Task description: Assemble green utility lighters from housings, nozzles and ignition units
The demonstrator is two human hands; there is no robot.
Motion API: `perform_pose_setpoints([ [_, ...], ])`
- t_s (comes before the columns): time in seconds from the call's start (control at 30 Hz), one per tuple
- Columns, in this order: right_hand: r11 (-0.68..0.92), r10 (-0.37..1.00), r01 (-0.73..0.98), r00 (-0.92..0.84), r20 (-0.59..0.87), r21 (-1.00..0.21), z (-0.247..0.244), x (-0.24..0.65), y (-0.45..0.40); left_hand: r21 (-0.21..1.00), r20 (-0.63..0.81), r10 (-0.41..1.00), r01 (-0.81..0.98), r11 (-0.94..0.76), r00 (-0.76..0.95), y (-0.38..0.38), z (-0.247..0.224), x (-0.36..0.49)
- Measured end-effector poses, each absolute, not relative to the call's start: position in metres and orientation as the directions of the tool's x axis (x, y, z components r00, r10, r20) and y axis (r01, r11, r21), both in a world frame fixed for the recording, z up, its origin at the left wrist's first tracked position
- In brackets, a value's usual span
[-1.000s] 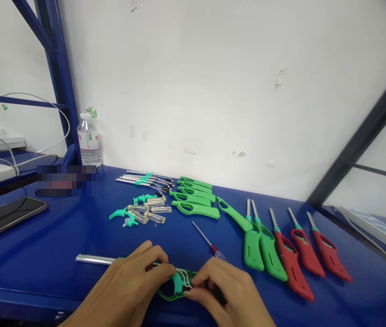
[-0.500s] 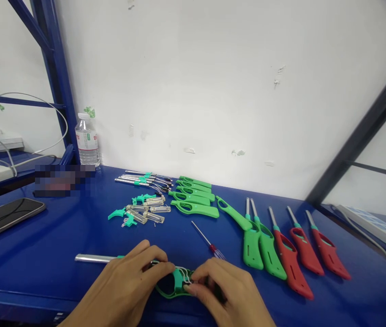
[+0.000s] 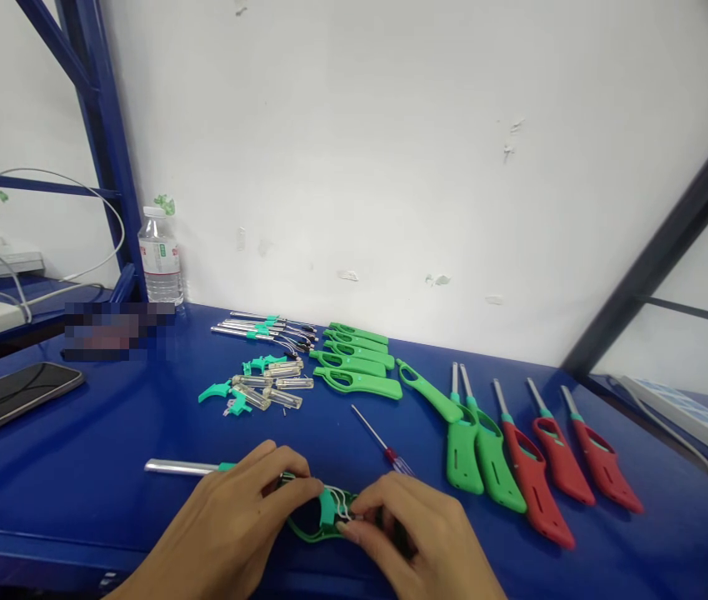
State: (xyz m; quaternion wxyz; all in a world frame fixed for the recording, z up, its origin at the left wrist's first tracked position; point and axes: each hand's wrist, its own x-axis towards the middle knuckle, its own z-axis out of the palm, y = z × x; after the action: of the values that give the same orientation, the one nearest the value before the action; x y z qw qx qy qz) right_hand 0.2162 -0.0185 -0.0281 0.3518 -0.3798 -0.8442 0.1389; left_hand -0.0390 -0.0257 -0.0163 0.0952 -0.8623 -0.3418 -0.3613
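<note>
Pinched by the left hand and right hand, the open green lighter shows white wires, its silver tube toward nine o'clock.

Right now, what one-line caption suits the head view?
Two hands work on an open green lighter beside a screwdriver.

Three red lighters, one screwdriver

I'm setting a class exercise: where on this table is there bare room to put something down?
The widest bare patch of the blue table lies between the phone, the clear tanks and the metal tube. A smaller one lies between those tanks and the screwdriver. Crowded: around the left hand and right hand, and among the green lighters and red lighters.
</note>
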Motion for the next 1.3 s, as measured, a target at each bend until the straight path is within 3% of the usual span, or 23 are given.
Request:
perform_pose_setpoints([
  [0.67,0.679,0.734,0.538,-0.461,0.499,-0.5,-0.0267,0.2162,-0.02,0.134,0.65,0.571,0.663,-0.736,0.502,-0.0259,-0.0149,-0.0405],
  [1.3,0.675,0.738,0.533,-0.475,0.479,-0.51,-0.0278,0.2168,-0.0202,0.125,0.677,0.531,0.632,-0.765,0.509,-0.0236,-0.0132,-0.0364],
])
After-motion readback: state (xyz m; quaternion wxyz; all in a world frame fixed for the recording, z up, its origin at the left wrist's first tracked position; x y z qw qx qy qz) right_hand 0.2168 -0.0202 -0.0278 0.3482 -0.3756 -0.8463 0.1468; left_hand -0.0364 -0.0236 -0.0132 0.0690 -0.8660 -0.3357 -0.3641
